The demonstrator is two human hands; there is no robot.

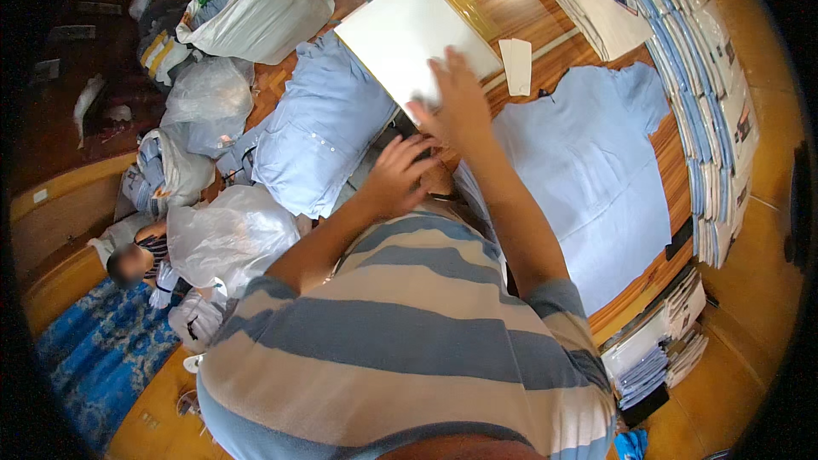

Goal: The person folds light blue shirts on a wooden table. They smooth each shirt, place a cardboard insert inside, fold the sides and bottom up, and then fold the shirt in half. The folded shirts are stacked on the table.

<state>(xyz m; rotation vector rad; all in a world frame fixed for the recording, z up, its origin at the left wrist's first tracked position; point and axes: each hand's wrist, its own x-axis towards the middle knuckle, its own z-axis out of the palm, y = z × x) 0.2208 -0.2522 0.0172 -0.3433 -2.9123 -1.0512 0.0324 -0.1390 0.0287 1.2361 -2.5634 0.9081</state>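
Note:
My right hand is over the lower right part of a stack of white sheets, thumb and fingers spread and slightly blurred. I cannot tell whether it touches the top sheet. My left hand hangs just in front of my body, its fingers apart and loosely curved, with nothing in it. A light blue short-sleeved shirt lies spread on the wooden table to the right. Left of my hands is a pile of light blue shirts. Two white card strips rest beyond the spread shirt.
Long rows of folded shirts in clear packets line the right side, with a beige folded pile at the far end. More folded shirts sit low at the right. Stuffed white bags stand at left, near a person.

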